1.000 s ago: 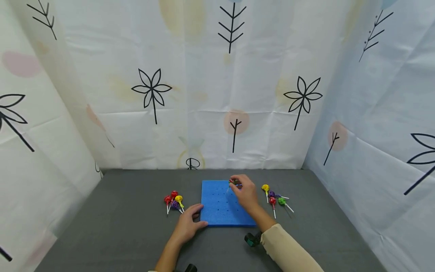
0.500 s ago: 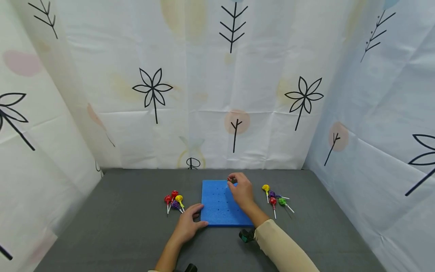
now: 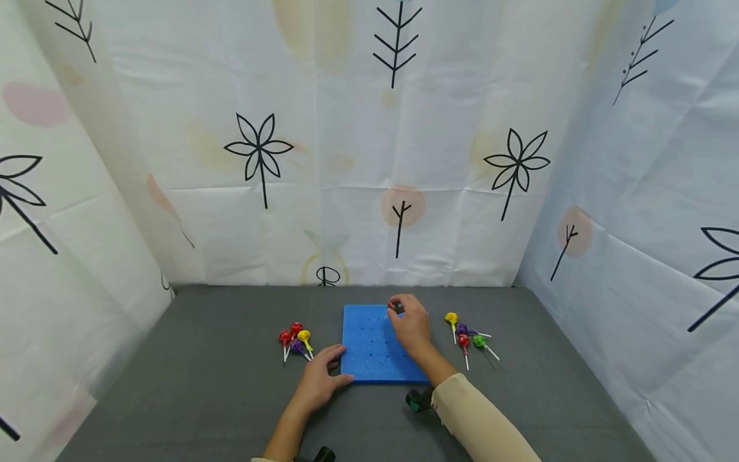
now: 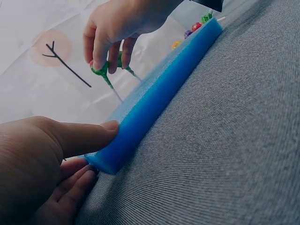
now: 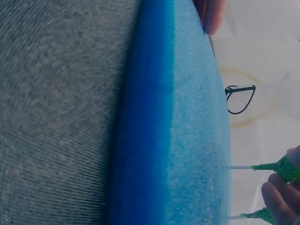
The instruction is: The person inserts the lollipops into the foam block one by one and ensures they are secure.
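A blue foam board (image 3: 369,359) with small holes lies on the table. My left hand (image 3: 320,377) holds its near left corner, thumb (image 4: 93,136) against the front edge and fingers along the left side. Over the far part of the board, my right hand (image 3: 412,326) pinches a green-wrapped lollipop (image 5: 285,168) by its head, the white stick pointing down at the board surface. A second green lollipop (image 5: 263,214) stands close by the same fingertips, its stick also at the board. In the head view the right fingers largely hide both candies.
Left of the board lies a bunch of red, yellow and purple lollipops (image 3: 297,344). Several more lollipops, including a yellow one (image 3: 451,319) and a green one (image 3: 480,342), lie to the right. A patterned white cloth (image 3: 346,224) hangs behind the grey table (image 3: 219,385).
The right hand has shifted slightly left and away over the board with the lollipop, then stayed almost still. The left hand has kept its place at the corner.
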Motion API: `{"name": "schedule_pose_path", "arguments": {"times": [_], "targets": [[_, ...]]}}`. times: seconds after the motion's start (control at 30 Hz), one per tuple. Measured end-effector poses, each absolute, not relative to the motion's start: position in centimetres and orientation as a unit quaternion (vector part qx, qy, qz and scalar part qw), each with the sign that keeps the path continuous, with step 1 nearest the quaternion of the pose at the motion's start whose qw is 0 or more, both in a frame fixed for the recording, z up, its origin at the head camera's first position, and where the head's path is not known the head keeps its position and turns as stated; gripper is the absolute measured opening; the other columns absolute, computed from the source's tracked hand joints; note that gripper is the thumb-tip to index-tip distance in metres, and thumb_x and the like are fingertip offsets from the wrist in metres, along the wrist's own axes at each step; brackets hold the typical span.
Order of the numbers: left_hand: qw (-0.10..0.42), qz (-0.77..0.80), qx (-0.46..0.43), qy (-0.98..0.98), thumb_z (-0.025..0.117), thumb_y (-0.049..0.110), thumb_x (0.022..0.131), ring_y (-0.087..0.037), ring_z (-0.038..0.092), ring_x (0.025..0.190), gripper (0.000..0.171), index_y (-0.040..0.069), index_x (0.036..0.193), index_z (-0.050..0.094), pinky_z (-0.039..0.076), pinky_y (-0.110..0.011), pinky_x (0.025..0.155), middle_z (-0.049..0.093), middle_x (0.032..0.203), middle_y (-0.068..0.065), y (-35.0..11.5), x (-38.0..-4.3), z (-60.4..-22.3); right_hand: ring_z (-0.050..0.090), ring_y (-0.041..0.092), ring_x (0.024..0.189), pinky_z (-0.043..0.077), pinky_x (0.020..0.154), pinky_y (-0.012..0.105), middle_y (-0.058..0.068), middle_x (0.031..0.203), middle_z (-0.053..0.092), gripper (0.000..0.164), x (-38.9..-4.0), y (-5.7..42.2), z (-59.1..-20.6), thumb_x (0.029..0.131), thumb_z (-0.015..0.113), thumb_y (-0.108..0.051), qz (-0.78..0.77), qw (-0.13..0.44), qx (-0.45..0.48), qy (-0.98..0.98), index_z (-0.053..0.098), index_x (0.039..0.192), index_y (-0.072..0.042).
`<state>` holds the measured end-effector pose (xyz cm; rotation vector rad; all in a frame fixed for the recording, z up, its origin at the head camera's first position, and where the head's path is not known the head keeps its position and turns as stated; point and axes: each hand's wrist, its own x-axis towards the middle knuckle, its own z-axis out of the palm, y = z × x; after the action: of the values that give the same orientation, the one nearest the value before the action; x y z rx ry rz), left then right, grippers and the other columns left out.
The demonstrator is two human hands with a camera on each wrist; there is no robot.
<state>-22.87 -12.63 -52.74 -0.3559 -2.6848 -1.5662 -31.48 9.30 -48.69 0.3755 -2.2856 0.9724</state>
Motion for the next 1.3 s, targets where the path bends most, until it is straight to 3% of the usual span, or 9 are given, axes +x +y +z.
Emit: {"name": "schedule_pose_path", "arguments": {"times": [0.27,0.8,1.0,1.3], "targets": [[0.008,-0.502,-0.114,-0.857,0.08,0.015,0.081,-0.039,0.056,0.115,0.061,-0.001,0.134,0.055,0.046,-0.051,0.095,0.049,0.139,-0.022,-12.6,-22.9,-52.7,0.064,0.021,0.089,0.054,0.074,0.039,0.003,0.101,0.065,0.012,-31.4,9.1,-48.0,0.088,0.072,-0.008,0.355,0.274,0.132,-0.884,0.072,0.1,-0.01],[0.012,-0.503,-0.115,-0.856,0.08,0.013,0.08,-0.04,0.056,0.115,0.061,-0.002,0.133,0.055,0.047,-0.051,0.094,0.049,0.137,-0.024,-12.5,-22.9,-52.7,0.066,0.024,0.091,0.054,0.075,0.041,0.002,0.099,0.07,0.013,-31.7,8.5,-46.6,0.088,0.073,-0.011,0.323,0.202,0.104,-0.919,0.073,0.101,-0.012],[0.027,-0.508,-0.114,-0.854,0.081,0.012,0.078,-0.038,0.058,0.113,0.06,-0.002,0.132,0.057,0.048,-0.049,0.093,0.051,0.136,-0.023,-12.5,-23.1,-52.8,0.066,0.024,0.088,0.053,0.073,0.041,0.001,0.097,0.071,0.01,-32.0,8.7,-46.4,0.088,0.073,-0.013,0.314,0.199,0.106,-0.922,0.073,0.098,-0.014],[0.007,-0.501,-0.119,-0.857,0.081,0.016,0.079,-0.039,0.057,0.114,0.061,-0.001,0.133,0.056,0.047,-0.051,0.094,0.05,0.137,-0.024,-12.5,-23.1,-53.0,0.065,0.02,0.083,0.053,0.07,0.038,-0.001,0.094,0.072,0.008,-31.9,9.1,-46.3,0.089,0.072,-0.014,0.293,0.193,0.114,-0.929,0.074,0.097,-0.015]]}}
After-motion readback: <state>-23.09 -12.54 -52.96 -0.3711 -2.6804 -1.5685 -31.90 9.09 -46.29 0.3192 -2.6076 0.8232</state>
